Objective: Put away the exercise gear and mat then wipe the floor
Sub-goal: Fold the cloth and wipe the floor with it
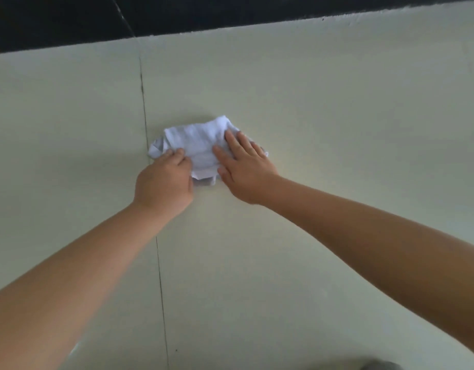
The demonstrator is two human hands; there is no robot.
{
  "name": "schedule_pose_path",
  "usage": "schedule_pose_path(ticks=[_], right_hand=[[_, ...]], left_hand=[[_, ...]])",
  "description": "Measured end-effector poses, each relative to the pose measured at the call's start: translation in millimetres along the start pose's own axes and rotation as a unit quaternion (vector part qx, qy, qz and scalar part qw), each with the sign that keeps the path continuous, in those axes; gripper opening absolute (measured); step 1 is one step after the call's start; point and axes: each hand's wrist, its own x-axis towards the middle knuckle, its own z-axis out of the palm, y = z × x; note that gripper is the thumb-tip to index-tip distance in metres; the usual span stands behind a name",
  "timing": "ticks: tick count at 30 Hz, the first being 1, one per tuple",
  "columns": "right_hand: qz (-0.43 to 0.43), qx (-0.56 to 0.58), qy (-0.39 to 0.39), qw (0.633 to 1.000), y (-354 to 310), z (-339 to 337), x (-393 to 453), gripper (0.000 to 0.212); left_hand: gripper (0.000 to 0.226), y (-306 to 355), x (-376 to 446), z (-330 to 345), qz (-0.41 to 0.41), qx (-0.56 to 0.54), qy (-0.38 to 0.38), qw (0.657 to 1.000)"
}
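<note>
A crumpled white cloth (196,140) lies on the pale cream tiled floor (324,108) in the middle of the view. My left hand (163,182) sits on the cloth's near left edge with its fingers curled over the fabric. My right hand (244,166) lies flat on the cloth's right side, fingers straight and spread, pressing it onto the floor. Both forearms reach in from the bottom corners.
A dark grout line (150,156) runs down the floor just left of the cloth. A black band (230,12) borders the floor at the top of the view. A grey object's edge (380,365) shows at the bottom right.
</note>
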Motion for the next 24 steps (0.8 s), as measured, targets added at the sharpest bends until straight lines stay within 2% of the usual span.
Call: schedule_pose_path(ticks=[2,5,9,12,15,20,22,24], right_hand=[[0.02,-0.01,-0.014,1.0,14.9,11.7,-36.0,0.053],[0.068,-0.024,-0.038,0.997,43.4,30.5,-91.6,0.058],[0.159,-0.022,-0.037,0.986,79.7,55.6,-165.3,0.111],[0.232,-0.021,-0.022,0.972,99.8,70.7,-206.4,0.131],[0.266,-0.021,-0.021,0.964,118.5,72.1,-222.8,0.136],[0.245,-0.035,-0.022,0.969,129.1,49.6,-209.0,0.136],[0.221,-0.038,-0.003,0.974,132.9,37.8,-186.0,0.134],[0.189,-0.04,0.027,0.981,130.7,21.7,-149.1,0.116]], left_hand=[[0.04,23.0,-12.8,8.9,0.049,0.035,-0.021,0.998],[0.039,72.3,-27.3,15.3,0.167,0.084,-0.025,0.982],[0.04,141.5,-38.3,28.3,0.25,0.085,-0.027,0.964],[0.043,189.2,-46.6,37.7,0.276,0.067,-0.018,0.959],[0.045,218.4,-48.2,41.8,0.277,0.054,-0.047,0.958],[0.048,217.9,-40.1,56.5,0.239,-0.012,-0.103,0.965],[0.048,210.3,-31.4,41.4,0.208,0.002,-0.057,0.977],[0.044,193.5,-9.5,36.3,0.188,0.052,0.003,0.981]])
